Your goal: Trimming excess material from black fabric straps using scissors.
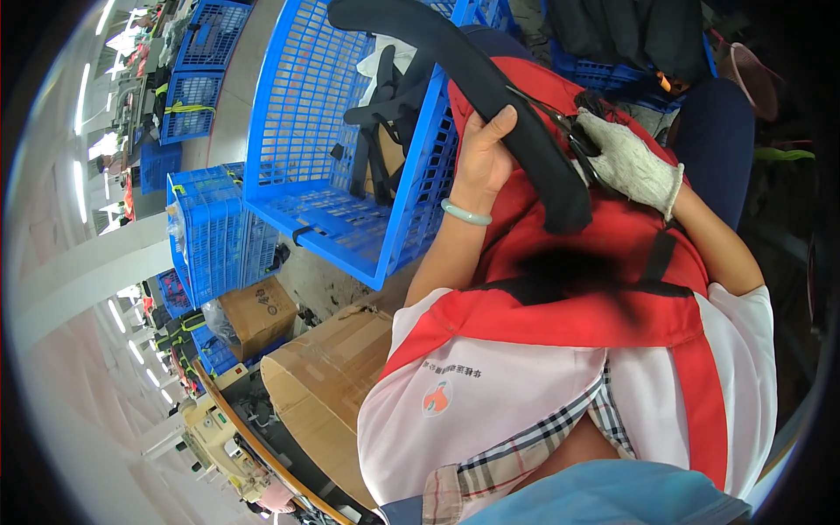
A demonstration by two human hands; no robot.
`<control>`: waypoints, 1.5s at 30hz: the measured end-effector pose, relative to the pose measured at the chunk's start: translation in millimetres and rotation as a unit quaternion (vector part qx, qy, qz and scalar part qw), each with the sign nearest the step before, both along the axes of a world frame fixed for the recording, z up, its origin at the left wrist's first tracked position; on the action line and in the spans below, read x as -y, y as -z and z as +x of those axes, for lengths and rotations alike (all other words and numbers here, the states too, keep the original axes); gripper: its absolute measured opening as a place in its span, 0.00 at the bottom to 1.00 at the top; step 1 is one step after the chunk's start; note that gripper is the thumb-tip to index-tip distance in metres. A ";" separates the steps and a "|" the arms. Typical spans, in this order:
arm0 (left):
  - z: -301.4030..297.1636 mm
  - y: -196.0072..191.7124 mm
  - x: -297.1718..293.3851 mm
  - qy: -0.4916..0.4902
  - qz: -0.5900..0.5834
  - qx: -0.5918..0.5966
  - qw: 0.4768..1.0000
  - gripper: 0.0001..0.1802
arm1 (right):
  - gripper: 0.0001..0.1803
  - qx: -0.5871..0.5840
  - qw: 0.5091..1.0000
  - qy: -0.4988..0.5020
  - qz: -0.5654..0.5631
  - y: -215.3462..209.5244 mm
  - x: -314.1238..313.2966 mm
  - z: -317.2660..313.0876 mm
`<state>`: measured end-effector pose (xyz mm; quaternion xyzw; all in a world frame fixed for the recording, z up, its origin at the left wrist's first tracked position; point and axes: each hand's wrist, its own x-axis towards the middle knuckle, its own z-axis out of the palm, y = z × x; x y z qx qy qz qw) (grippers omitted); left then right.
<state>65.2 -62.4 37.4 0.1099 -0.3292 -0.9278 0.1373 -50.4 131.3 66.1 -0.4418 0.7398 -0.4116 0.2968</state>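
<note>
Black padded strap (490, 96) lies gripped in the bare left hand (484, 153), fingers curled round it; the gloved right hand (628, 162) closes on scissors (560, 127) beside a blue crate (306, 131).

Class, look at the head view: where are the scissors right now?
The scissors are upper right, in the gloved right hand, blades against the black padded strap that the bare left hand grips.
</note>
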 end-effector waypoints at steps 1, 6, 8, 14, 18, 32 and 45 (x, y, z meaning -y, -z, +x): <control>-0.8 -2.1 -1.9 0.015 -0.003 -0.007 1.000 0.15 | 0.19 -0.002 1.000 0.000 0.000 0.3 0.6 -1.4; -10.1 -16.9 18.7 -0.032 -0.051 -0.001 0.998 0.15 | 0.25 -0.138 0.990 0.017 -0.035 15.4 4.1 -8.8; -14.4 -20.9 20.9 -0.040 -0.052 -0.004 0.998 0.15 | 0.27 -0.174 0.985 0.012 0.000 2.1 9.8 -14.5; -24.8 -28.3 10.2 -0.056 -0.027 -0.016 0.998 0.15 | 0.41 -0.212 0.976 -0.022 0.041 -4.3 17.7 -32.9; -29.4 -26.5 5.4 -0.080 -0.041 -0.023 0.996 0.14 | 0.43 -0.208 0.977 -0.035 0.006 -2.1 16.5 -39.2; -30.4 -24.8 3.0 -0.079 -0.047 -0.030 0.995 0.14 | 0.26 -0.087 0.994 0.001 0.068 -7.9 17.1 -37.6; -21.8 -24.8 20.0 -0.040 -0.004 -0.009 0.999 0.14 | 0.19 -0.128 0.991 0.001 0.037 0.8 19.2 -29.0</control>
